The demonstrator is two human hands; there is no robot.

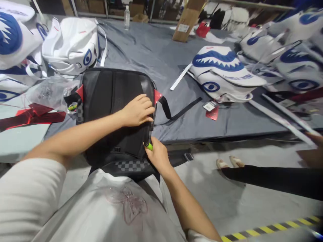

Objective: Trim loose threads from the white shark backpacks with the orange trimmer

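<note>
A black backpack [101,90] with grey checkered trim and red-wrapped strap ends lies across the table's near edge, its lower end against my body. On its front panel, near the right side, my left hand [138,111] rests with fingers stretched towards the edge. My right hand [158,154] is closed at the bag's lower right side around a small tool with a bright green end [149,146]; most of the tool is hidden by the fingers and the bag. A black strap with a metal buckle [188,156] hangs past the table edge.
White-and-blue shark-face backpacks [73,43] stand at the left, and another [222,74] with a tag lies right. Red film strips [37,116] and clear plastic [47,90] lie left. A bottle [127,17] and carton [186,23] stand behind. A person's leg [272,179] is at right.
</note>
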